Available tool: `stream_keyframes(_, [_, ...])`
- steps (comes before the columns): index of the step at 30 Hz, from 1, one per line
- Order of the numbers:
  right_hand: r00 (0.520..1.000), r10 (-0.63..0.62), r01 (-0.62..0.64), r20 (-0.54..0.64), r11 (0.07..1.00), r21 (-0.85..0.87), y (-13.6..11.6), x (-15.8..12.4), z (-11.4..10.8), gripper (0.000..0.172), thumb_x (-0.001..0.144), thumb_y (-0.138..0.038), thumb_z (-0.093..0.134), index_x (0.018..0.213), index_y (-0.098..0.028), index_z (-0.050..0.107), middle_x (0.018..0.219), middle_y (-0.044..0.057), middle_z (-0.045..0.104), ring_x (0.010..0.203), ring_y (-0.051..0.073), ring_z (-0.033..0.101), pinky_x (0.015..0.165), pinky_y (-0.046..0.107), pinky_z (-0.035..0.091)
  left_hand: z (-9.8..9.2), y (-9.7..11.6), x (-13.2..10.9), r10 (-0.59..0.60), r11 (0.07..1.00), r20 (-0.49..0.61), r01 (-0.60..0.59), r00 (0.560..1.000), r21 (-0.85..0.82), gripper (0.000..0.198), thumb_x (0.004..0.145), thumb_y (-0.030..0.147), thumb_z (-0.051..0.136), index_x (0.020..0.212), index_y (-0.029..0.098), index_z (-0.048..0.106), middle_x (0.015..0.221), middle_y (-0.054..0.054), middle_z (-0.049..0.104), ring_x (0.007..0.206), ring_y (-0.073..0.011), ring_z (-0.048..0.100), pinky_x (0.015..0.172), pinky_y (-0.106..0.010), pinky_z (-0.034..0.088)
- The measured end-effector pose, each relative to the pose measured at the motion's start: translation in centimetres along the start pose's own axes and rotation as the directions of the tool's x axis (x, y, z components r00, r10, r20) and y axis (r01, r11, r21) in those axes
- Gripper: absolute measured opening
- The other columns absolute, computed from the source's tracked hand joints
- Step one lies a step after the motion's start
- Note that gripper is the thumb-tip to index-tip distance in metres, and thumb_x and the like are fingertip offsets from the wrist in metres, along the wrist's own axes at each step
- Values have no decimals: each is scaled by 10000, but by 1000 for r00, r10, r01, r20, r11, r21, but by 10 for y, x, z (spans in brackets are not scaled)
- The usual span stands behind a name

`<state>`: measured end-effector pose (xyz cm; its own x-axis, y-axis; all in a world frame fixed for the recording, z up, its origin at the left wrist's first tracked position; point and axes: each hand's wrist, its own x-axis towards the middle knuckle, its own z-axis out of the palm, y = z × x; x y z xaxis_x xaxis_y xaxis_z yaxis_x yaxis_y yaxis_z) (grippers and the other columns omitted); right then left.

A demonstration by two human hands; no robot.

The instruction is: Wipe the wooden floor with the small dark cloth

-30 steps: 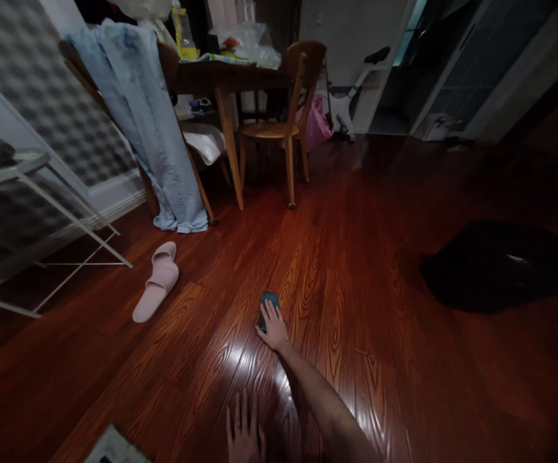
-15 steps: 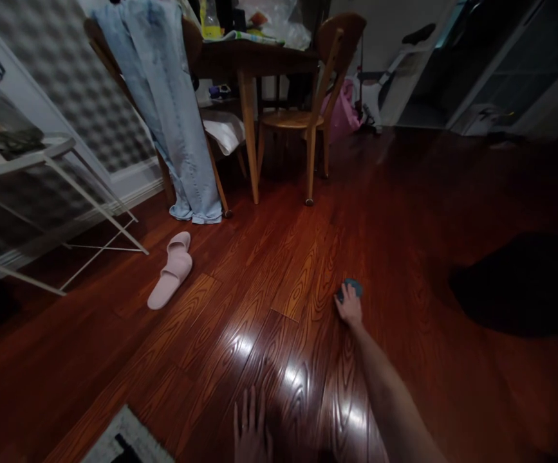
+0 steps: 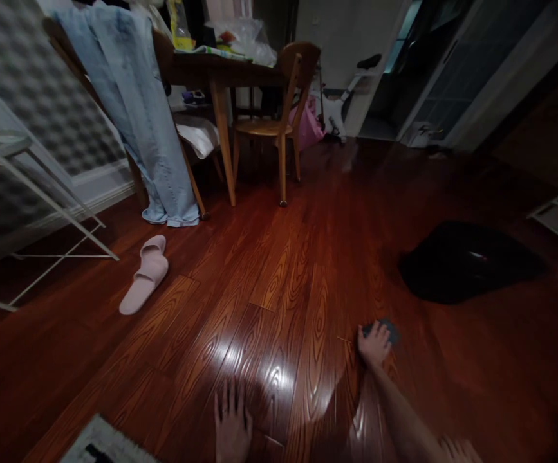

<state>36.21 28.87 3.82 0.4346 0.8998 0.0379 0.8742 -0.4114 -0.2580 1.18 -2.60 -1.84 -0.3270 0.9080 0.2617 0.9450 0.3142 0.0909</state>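
My right hand (image 3: 375,344) presses a small blue-grey cloth (image 3: 391,331) against the dark red wooden floor (image 3: 302,257). Its fingers lie over the cloth, part of which shows beyond the fingertips. Lower in the view, my left hand (image 3: 233,418) rests palm down on the floor, fingers spread and holding nothing. Shiny light reflections lie on the boards between the two hands. At the bottom right, what looks like part of a bare foot (image 3: 459,450) shows beside my right forearm.
Pink slippers (image 3: 146,276) lie on the left. Light blue jeans (image 3: 143,128) hang over a chair at the table (image 3: 221,71); another wooden chair (image 3: 279,125) stands beside it. A black bag-like object (image 3: 466,260) lies to the right. A rug corner (image 3: 100,444) and a white-framed stand (image 3: 61,199) are at left.
My right hand has swept the cloth toward me and to the right across the floor. The left hand stays flat on the floor. The view has turned to the right.
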Motion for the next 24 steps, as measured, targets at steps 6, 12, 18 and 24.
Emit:
stream_keyframes(6, [777, -568, 566, 272, 819, 93, -104, -115, 22, 726, 999, -451, 310, 1637, -105, 282, 1731, 149, 211, 1606, 290, 162, 1285, 506, 170, -16, 7, 11, 2, 1000, -49, -1, 999, 27, 640, 897, 183, 435, 1535, 226, 438, 1565, -100, 563, 1523, -277, 406, 1303, -576, 246])
stream_keyframes(12, [260, -862, 790, 434, 448, 417, -158, -214, 15, 860, 929, -481, 562, 1660, -191, 214, 1744, 109, 112, 1618, 275, 79, 1310, 495, 127, -20, 6, 16, 14, 1000, -93, -11, 996, 29, 608, 900, 204, 448, 1505, 222, 500, 1554, -113, 573, 1498, -277, 446, 1292, -561, 274])
stream_keyframes(18, [303, -848, 695, 435, 509, 508, -177, -190, -83, 786, 923, -547, 643, 1574, -156, 435, 1676, 191, 327, 1583, 316, 246, 1275, 548, 249, -24, 9, 23, -27, 999, -3, 27, 1000, 35, 584, 910, 190, 397, 1475, 211, 545, 1591, -123, 527, 1507, -286, 431, 1285, -559, 276])
stream_keyframes(24, [245, -861, 812, -446, -69, 579, -166, -175, -286, 330, 1078, -336, 410, 1140, -287, 730, 1124, 42, 780, 1158, 205, 689, 1166, 540, 432, -45, 11, 30, -29, 999, 242, 35, 970, -21, 538, 946, 298, 512, 1483, 283, 543, 1566, -99, 557, 1478, -320, 441, 1259, -586, 323])
